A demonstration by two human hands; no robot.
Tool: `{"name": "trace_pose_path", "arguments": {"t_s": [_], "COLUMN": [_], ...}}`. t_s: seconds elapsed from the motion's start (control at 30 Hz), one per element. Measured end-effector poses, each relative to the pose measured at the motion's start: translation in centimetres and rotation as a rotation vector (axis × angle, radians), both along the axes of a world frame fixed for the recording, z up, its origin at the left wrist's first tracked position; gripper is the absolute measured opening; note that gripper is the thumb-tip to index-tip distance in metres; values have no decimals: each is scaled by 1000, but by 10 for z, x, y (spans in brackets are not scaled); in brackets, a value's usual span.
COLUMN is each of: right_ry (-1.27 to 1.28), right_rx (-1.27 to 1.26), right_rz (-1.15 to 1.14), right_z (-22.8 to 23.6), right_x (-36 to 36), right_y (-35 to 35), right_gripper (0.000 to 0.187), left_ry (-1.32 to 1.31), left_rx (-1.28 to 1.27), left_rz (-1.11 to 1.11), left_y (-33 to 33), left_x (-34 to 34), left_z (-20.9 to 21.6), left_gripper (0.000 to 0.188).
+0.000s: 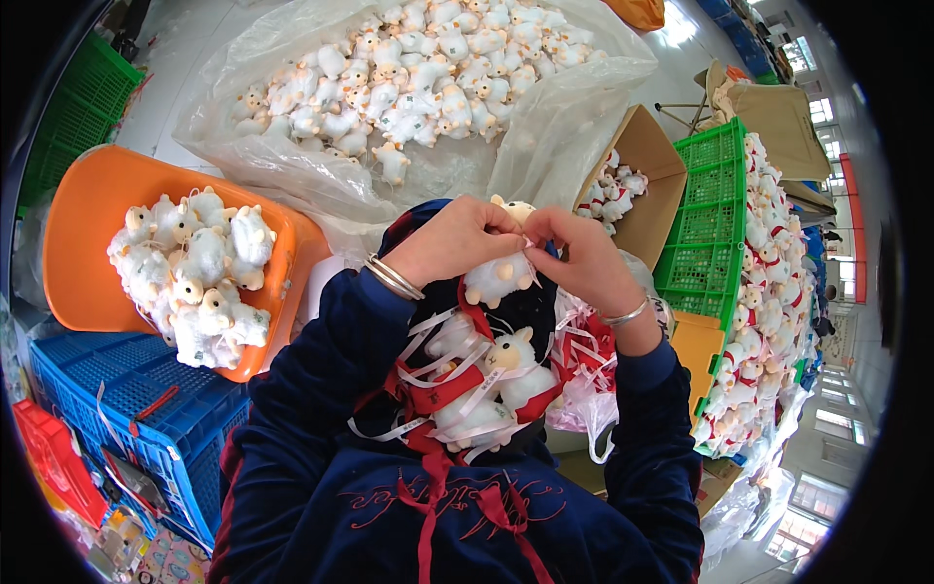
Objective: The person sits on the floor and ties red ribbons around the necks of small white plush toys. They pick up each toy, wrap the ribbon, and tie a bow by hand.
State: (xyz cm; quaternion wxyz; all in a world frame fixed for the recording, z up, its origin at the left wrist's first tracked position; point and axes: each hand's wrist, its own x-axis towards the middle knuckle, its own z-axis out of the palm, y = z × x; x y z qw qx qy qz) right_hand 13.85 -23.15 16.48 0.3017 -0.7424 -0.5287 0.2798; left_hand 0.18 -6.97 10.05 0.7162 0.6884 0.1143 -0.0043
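Observation:
A small white plush lamb [496,282] with cream feet is upright above my lap, its head partly covered by my fingers. My left hand [465,234] is closed in a pinch at its neck. My right hand [589,261] pinches at the same spot from the other side, its thumb and forefinger on a thin pale ribbon [527,242]. Below them, more plush lambs [516,368] lie in my lap, some with red cloth around them, among loose white printed ribbons [479,394].
An orange plastic chair-like tub [83,238] with plush lambs stands at left, by a blue crate [117,355]. Ahead, a clear plastic sheet [564,161] bears a large lamb pile. At right are a cardboard box [654,161], a green crate [699,209] and more red-dressed lambs [764,321].

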Motion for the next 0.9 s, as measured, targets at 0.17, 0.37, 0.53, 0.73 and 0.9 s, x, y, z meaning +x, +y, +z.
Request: {"name": "trace_pose_path", "arguments": {"t_s": [0.17,0.37,0.53,0.73,0.9], "right_ry": [252,-157,-370,-399,-476], "right_rx": [-84,-26,205,348,232], "right_rz": [-156,-154,-224,-245,-53], "right_z": [-4,-4,8,-1,-1], "right_x": [0,17,-3,-25,-19], "right_y": [-9,-16,-18,-23,-18], "right_gripper": [23,27,21,24,26], "left_ry": [4,-6,-5,10,-19], "left_rx": [19,10,20,29,37], "left_rz": [-8,8,10,9,11], "left_y": [-1,-1,-1,-2,-1], "left_x": [1,0,-1,0,-1], "left_z": [0,-2,1,1,1], "left_gripper": [24,24,23,24,25]}}
